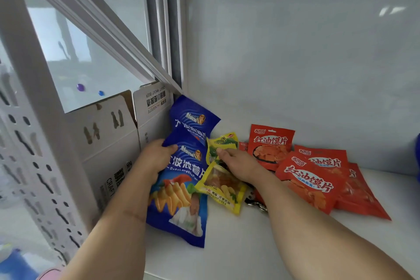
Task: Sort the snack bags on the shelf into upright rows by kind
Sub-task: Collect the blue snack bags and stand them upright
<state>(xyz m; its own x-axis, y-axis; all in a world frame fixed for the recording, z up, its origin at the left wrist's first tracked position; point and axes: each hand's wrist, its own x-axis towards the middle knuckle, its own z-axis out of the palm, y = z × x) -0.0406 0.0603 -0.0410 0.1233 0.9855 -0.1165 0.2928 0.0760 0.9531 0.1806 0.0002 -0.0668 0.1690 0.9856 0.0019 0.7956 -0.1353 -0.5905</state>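
Gripping the front blue foil chip bag [179, 191] by its upper left edge, the left hand [154, 159] is wrapping thumb over the top and fingers [159, 175] behind, holding it roughly upright w/ its bottom on the white shelf [227, 245]. A second blue foil chip bag [193, 116] is standing right behind it, leaning into the back left corner. The right hand [238, 166] is lying palm-down over two small yellow plastic snack packets, its fingers bent & pinching the top of the rear yellow packet [221, 143]; the front yellow packet [221, 188] is lying flat, partly under the wrist, touching the front blue bag's right edge. To the right, a red foil snack bag [270, 143] is standing upright near the white back wall [295, 52], & approx three more red foil bags [311, 182] are lying flat, overlapping each other on the shelf. Something dark & metallic is peeking out under the right forearm; can't tell what. Left of the blue bags, a white cardboard beer carton [109, 143] w/ open flaps is sitting outside the shelf, just beside the perforated white metal upright [38, 154].
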